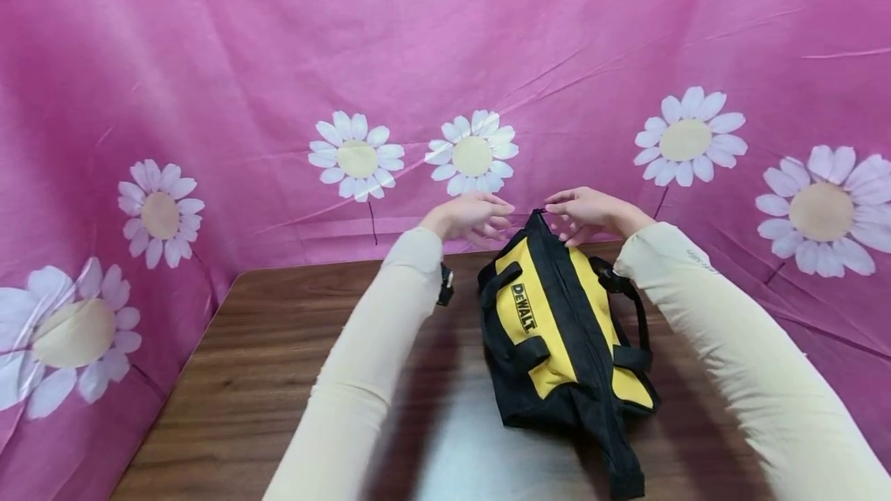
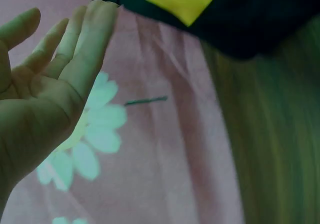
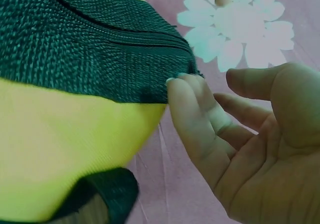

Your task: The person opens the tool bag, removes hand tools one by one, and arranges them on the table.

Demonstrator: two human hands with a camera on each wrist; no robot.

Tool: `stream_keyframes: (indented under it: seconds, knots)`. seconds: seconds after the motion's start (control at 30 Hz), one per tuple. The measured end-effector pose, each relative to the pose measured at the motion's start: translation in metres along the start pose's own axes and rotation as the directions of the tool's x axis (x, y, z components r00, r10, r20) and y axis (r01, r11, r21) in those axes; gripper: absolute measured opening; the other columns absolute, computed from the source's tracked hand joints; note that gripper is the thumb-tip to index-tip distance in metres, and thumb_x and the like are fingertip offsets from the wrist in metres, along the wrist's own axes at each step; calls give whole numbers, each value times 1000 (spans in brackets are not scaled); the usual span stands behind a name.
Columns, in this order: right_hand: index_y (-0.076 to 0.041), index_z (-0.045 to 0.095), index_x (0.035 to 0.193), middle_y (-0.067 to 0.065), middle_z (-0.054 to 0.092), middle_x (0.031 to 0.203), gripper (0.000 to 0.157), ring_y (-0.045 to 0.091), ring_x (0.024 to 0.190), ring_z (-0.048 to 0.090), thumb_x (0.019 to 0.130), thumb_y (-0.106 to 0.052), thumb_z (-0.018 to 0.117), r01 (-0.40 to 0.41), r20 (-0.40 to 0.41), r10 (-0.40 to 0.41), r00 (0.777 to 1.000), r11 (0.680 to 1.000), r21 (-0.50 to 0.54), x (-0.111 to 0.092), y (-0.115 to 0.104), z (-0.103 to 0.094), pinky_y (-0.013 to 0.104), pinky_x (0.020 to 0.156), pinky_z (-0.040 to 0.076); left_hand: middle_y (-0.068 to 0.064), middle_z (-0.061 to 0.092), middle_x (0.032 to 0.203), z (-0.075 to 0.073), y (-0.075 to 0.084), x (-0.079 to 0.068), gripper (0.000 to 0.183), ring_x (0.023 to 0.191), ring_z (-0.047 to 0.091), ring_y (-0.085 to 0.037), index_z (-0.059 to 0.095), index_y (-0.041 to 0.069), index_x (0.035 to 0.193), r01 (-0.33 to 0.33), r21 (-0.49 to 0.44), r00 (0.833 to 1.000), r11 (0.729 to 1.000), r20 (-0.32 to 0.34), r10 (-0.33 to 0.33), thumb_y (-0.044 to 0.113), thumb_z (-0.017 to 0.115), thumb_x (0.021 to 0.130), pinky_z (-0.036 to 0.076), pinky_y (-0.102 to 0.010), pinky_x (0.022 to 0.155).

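Note:
A black and yellow DeWalt tool bag (image 1: 550, 315) sits on the wooden table, its zipper (image 3: 142, 38) running lengthwise along the top and closed where it shows. At the bag's far end, my right hand (image 1: 588, 213) touches the black corner with its fingertips (image 3: 182, 91), the thumb held apart. On the other side of that end is my left hand (image 1: 473, 216), fingers extended and thumb spread, nothing in its palm. In the left wrist view the left fingertips (image 2: 102, 14) overlap the bag's dark corner. Black carry handles (image 1: 518, 331) hang down the bag's sides.
The brown wooden table (image 1: 278, 346) ends at a pink cloth (image 1: 418, 37) printed with white daisies, which hangs behind it and at both sides. A black buckle (image 1: 445, 284) shows beside the left sleeve. The bag's near tab (image 1: 623, 462) points toward me.

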State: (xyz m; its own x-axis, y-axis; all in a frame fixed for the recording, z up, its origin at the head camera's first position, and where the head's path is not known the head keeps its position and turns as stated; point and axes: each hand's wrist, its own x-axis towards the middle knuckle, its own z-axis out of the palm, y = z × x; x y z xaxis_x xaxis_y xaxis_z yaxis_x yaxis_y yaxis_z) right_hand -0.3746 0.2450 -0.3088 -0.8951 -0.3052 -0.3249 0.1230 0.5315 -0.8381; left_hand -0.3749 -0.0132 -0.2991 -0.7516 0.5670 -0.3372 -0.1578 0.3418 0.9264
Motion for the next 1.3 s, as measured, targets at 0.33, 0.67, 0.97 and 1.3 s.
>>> stream_keyframes:
  seconds: [0.33, 0.67, 0.97, 1.3]
  knots:
    - [-4, 17, 161, 26, 31, 159, 59, 11, 77, 55, 112, -26, 40, -68, -4, 70, 998, 988, 139, 19, 6, 8, 29, 75, 61, -14, 64, 131, 16, -25, 41, 42, 106, 66, -29, 54, 7, 143, 43, -270, 998, 962, -29, -53, 26, 57, 106, 54, -43, 99]
    - [-3, 40, 151, -2, 56, 88, 46, 3, 55, 43, 110, -24, 45, -86, -112, 118, 987, 962, 259, 28, 21, 21, 15, 48, 46, -12, 59, 134, 24, -36, 63, 33, 92, 61, -23, 62, 10, 132, 68, -406, 992, 911, -73, -106, 29, 59, 105, 56, -38, 95]
    - [-1, 50, 129, -2, 60, 85, 36, 3, 56, 47, 107, -30, 54, -5, -181, 56, 982, 963, 270, 29, 22, 24, 14, 43, 38, -11, 53, 147, 22, -32, 75, 40, 85, 62, -20, 57, 7, 142, 67, -416, 989, 907, -94, -116, 25, 54, 107, 58, -31, 83]
    - [1, 58, 108, -2, 57, 75, 37, 2, 52, 47, 109, -34, 48, 35, -250, 9, 968, 984, 174, 23, 24, 29, 15, 41, 39, -9, 62, 135, 23, -32, 80, 37, 84, 64, -19, 62, 7, 136, 95, -428, 984, 899, -94, -148, 26, 62, 103, 60, -28, 78]
